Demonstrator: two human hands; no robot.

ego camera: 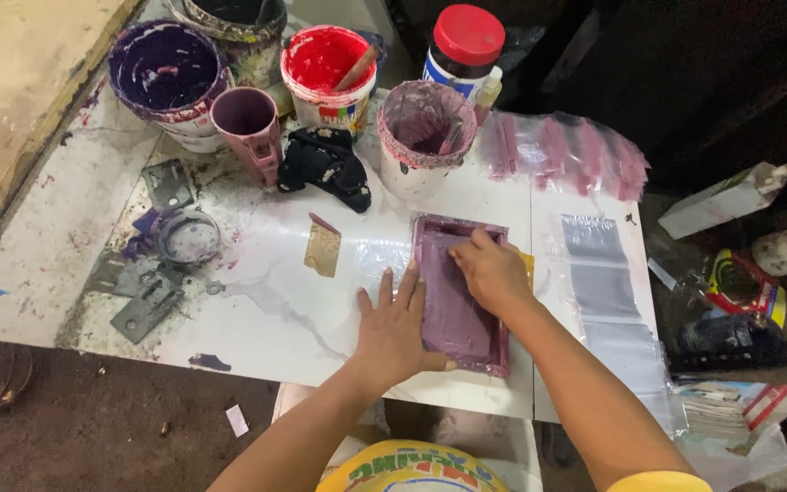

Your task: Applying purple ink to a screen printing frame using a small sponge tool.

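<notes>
A small purple-stained printing screen frame [455, 314] lies flat on the white table [257, 319]. My left hand [395, 328] rests flat on the table against the frame's left edge, fingers spread, thumb at the frame's near corner. My right hand [492, 271] is closed on something pressed down inside the frame near its far end; a yellow edge [527, 266] shows just past the knuckles. What the fingers grip is hidden.
Paint buckets stand at the back: purple [168, 71], red with a stick [328, 71], mauve [426, 132], plus a purple jug [250, 123], a black rag [325, 162] and a red-capped jar [465, 41]. Printed plastic bags [568, 150] and clear bags [605, 292] lie at right. Metal plates [149, 305] lie at left.
</notes>
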